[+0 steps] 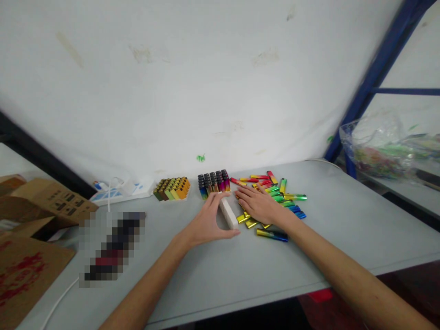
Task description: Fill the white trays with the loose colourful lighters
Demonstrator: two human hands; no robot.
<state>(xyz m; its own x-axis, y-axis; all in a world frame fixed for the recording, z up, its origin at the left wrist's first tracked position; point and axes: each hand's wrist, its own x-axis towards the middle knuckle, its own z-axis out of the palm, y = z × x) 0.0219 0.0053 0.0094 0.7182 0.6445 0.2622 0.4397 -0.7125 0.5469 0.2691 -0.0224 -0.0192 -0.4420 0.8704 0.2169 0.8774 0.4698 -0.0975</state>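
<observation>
My left hand (206,222) spans a long white block (228,213), its fingers at the far end and its thumb at the near end. Beside it, my right hand (257,204) lies flat with fingers stretched over a loose heap of shiny lighters (277,195) in red, yellow, green and blue. What is under that palm is hidden. One yellow-and-blue lighter (272,235) lies apart, nearer the front. Behind my left hand, a block of upright lighters (215,181) with dark tops stands in rows.
Further left stands a group of yellow and brown lighters (172,189) in rows on a white base. A power strip (123,192) and cardboard boxes (51,201) are at the left. A clear plastic bag (381,151) sits beyond the blue post (364,87) at the right.
</observation>
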